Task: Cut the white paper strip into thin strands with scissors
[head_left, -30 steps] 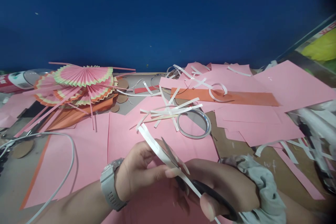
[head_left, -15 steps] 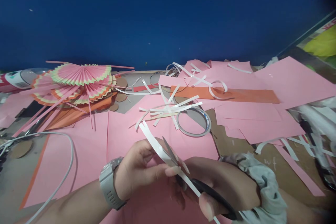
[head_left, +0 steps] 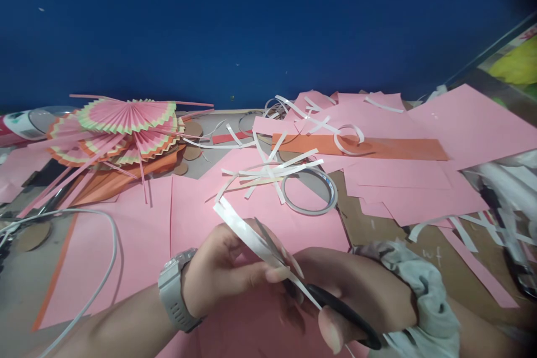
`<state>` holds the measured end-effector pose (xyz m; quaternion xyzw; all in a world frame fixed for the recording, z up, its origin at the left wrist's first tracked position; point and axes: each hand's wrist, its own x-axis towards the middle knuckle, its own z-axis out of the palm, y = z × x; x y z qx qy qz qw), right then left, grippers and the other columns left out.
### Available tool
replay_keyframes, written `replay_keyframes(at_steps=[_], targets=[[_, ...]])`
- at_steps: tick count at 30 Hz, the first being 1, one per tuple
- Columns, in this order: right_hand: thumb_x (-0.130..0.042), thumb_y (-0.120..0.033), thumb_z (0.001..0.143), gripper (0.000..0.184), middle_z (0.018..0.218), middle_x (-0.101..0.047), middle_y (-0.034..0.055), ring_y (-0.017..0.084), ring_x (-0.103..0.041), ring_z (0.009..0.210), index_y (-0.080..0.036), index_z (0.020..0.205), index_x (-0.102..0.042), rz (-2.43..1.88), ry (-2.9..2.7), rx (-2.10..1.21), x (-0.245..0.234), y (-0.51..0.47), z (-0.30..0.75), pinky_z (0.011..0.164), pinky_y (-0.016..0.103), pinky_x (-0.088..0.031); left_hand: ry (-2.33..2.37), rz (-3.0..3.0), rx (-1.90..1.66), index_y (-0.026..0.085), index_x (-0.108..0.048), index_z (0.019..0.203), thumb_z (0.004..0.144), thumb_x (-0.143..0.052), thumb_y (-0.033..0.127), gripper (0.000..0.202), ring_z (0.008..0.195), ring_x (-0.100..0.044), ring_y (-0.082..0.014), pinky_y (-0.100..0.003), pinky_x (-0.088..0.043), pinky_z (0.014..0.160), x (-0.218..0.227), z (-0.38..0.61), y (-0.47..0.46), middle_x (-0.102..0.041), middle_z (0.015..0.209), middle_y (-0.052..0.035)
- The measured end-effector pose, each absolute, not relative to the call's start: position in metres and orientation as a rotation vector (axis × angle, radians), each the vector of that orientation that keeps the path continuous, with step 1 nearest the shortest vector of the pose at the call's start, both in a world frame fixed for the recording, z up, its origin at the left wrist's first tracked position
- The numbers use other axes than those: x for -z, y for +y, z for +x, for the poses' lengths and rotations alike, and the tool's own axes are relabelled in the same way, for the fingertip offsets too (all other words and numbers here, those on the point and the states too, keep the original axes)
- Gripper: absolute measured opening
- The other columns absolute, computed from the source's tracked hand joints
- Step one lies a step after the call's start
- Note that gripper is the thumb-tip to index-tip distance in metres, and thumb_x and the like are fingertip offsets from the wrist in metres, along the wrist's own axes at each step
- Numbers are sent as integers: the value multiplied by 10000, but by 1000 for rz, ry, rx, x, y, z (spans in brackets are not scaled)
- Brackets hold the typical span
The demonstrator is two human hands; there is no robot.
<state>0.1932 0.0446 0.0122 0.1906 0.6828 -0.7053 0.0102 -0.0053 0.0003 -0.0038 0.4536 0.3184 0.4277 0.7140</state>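
Note:
My left hand [head_left: 222, 274], with a grey watch on its wrist, pinches a long white strip [head_left: 247, 238] that slants up to the left. My right hand [head_left: 361, 296], a grey scrunchie on its wrist, grips black-handled scissors [head_left: 310, 285]. The blades point up-left and lie along the strip just in front of my left thumb. Both hands hover low over pink paper sheets [head_left: 138, 246].
A tape ring [head_left: 310, 193] and a pile of white strips [head_left: 268, 173] lie just beyond my hands. Folded pink paper fans [head_left: 126, 128] are stacked at the left, an orange strip [head_left: 369, 148] and more pink sheets at the right. A white cable [head_left: 100, 268] curves at the left.
The strip's free end has dipped slightly lower and to the left. My hands and the scissors stay almost in the same place.

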Motion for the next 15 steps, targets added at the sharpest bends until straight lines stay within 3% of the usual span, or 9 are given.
replay_keyframes(at_steps=[9, 15], targets=[[-384, -836, 691, 728, 756, -612, 45, 147, -554, 680, -189, 858, -672, 656, 2083, 2228, -18, 44, 194, 650, 249, -474, 729, 1060, -943, 149, -666, 866, 758, -691, 102, 121, 786, -664, -155, -255, -536, 731, 2, -5, 1, -694, 841, -47], [-359, -782, 770, 740, 770, -602, 81, 165, -558, 701, -122, 885, -673, 648, 2088, 2387, -20, 40, 196, 672, 280, -473, 650, 999, -935, 219, -647, 1038, 739, -726, 129, 322, 976, -647, -184, -291, -511, 876, 2, -6, -3, -697, 1008, -42]])
